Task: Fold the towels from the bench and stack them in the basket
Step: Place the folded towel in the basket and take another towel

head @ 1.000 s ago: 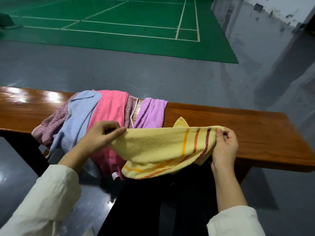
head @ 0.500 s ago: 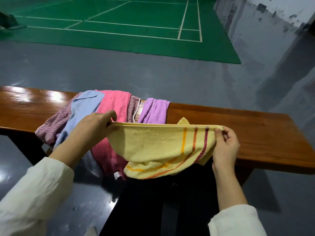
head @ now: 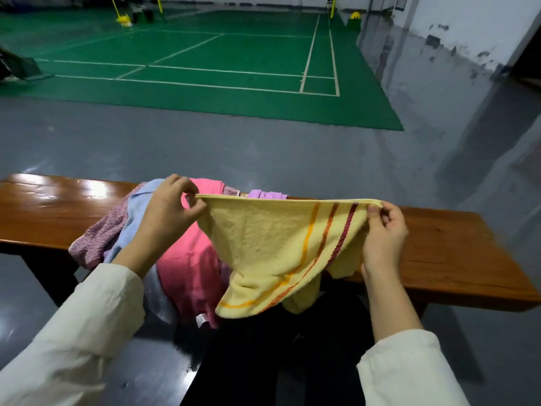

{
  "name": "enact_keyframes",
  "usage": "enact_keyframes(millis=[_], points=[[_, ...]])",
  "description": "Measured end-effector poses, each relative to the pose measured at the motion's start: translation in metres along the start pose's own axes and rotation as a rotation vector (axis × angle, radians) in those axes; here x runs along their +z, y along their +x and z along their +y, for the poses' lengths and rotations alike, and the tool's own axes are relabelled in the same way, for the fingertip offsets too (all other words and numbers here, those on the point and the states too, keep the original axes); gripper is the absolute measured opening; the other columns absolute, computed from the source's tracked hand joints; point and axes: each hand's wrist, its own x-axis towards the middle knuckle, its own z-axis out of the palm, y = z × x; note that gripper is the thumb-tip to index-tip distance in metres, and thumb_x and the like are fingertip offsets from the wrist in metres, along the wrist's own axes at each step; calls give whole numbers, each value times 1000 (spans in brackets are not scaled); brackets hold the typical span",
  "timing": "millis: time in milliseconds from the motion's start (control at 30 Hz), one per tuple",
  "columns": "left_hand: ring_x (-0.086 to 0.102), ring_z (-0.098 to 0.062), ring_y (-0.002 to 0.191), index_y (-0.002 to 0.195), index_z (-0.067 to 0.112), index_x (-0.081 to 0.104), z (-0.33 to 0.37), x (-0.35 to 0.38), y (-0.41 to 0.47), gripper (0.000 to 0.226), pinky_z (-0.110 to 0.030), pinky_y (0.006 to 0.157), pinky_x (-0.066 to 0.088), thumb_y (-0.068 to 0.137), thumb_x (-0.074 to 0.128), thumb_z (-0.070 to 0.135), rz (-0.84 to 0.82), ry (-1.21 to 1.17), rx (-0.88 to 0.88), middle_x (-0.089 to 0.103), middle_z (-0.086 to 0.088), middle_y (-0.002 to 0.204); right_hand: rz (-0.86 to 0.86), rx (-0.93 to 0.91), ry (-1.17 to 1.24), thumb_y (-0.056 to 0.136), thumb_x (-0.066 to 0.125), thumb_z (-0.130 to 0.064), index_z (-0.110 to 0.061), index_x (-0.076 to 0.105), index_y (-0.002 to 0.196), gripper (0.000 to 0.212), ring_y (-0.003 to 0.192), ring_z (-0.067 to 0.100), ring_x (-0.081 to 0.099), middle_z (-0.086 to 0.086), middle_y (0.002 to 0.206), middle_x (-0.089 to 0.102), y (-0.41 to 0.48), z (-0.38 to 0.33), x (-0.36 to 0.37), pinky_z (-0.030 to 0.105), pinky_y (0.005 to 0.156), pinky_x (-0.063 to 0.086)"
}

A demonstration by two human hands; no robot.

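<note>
A yellow towel [head: 263, 244] with orange and dark red stripes hangs stretched between my hands above the wooden bench [head: 456, 247]. My left hand [head: 168, 212] pinches its upper left corner and my right hand [head: 383, 232] pinches its upper right corner. The top edge is taut and the rest sags toward my lap. Behind it on the bench lies a heap of towels: a pink one [head: 187, 271], a light blue one [head: 137, 212], a mauve one [head: 99, 238] and a purple one [head: 268, 194]. No basket is in view.
The bench runs from left to right across the view, with bare glossy wood [head: 44, 206] at the left end. Beyond it lie a grey floor [head: 263, 148] and a green court [head: 219, 68]. A white wall [head: 468, 22] stands at the far right.
Both hands have lifted the yellow towel and pulled its top edge taut. My left hand's grip has changed to a pinch at the corner. The view has tilted upward.
</note>
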Motion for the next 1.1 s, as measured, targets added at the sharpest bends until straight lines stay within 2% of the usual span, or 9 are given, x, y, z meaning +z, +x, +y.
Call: enact_keyframes(millis=[100, 233, 367, 533, 700, 833, 967, 1033, 1100], points=[[38, -11, 64, 73, 9, 51, 19, -4, 16, 10, -16, 55, 32, 80, 58, 7, 100, -442, -332, 43, -1, 66, -6, -38, 45, 98, 51, -16, -26, 54, 84, 18, 79, 5, 54, -5, 86, 60, 10, -24, 11, 14, 68, 44], [44, -10, 63, 76, 16, 56, 41, -22, 37, 6, -23, 57, 42, 77, 61, 20, 198, -850, -432, 47, -2, 70, 26, -97, 58, 99, 49, -19, -26, 51, 81, 20, 70, 2, 50, -8, 79, 55, 23, -62, 20, 15, 63, 41], [49, -6, 64, 82, 16, 64, 47, -42, 53, 8, -21, 59, 43, 87, 66, 10, 214, -733, -326, 57, 1, 71, 48, -160, 20, 101, 45, -22, -21, 51, 90, 12, 73, 4, 48, -9, 81, 53, 32, -88, 17, 21, 65, 40], [47, -10, 73, 95, 12, 55, 61, -52, 60, 6, -25, 64, 41, 92, 60, 14, 193, -606, -282, 53, 5, 78, 50, -165, -25, 101, 44, -21, -15, 50, 97, 9, 88, 15, 51, -2, 89, 55, 27, -106, 16, 26, 75, 40], [44, -9, 62, 81, -2, 65, 70, -86, 60, 19, -27, 59, 38, 83, 71, 17, 275, -634, -234, 57, -5, 70, 109, -216, -32, 99, 48, -20, -14, 51, 94, 8, 85, 14, 50, 3, 93, 56, 25, -132, 5, 19, 58, 37], [34, -14, 64, 78, -11, 58, 68, -88, 65, 34, -30, 56, 28, 89, 64, 21, 238, -576, -250, 45, -8, 67, 101, -238, -69, 99, 48, -21, -12, 55, 97, 12, 88, 15, 51, 4, 96, 57, 29, -145, 9, 19, 69, 35], [36, -14, 64, 76, 5, 56, 63, -69, 71, 21, -29, 56, 29, 95, 55, 14, 189, -590, -330, 45, -2, 65, 34, -105, -56, 99, 49, -21, -10, 57, 99, 14, 91, 19, 54, 5, 99, 60, 40, -135, 22, 26, 78, 43], [36, -11, 64, 72, 12, 54, 67, -67, 81, 24, -28, 58, 30, 96, 53, 12, 231, -630, -334, 45, 0, 65, 35, -103, -1, 98, 50, -19, -12, 56, 96, 9, 87, 16, 52, 4, 95, 59, 51, -138, 29, 23, 70, 44], [35, -6, 60, 69, 21, 47, 81, -76, 99, 30, -23, 57, 30, 97, 50, 12, 310, -655, -281, 43, 4, 65, 59, -143, 65, 99, 50, -18, -14, 54, 94, 7, 78, 10, 48, -1, 87, 56, 60, -156, 36, 13, 61, 40]])
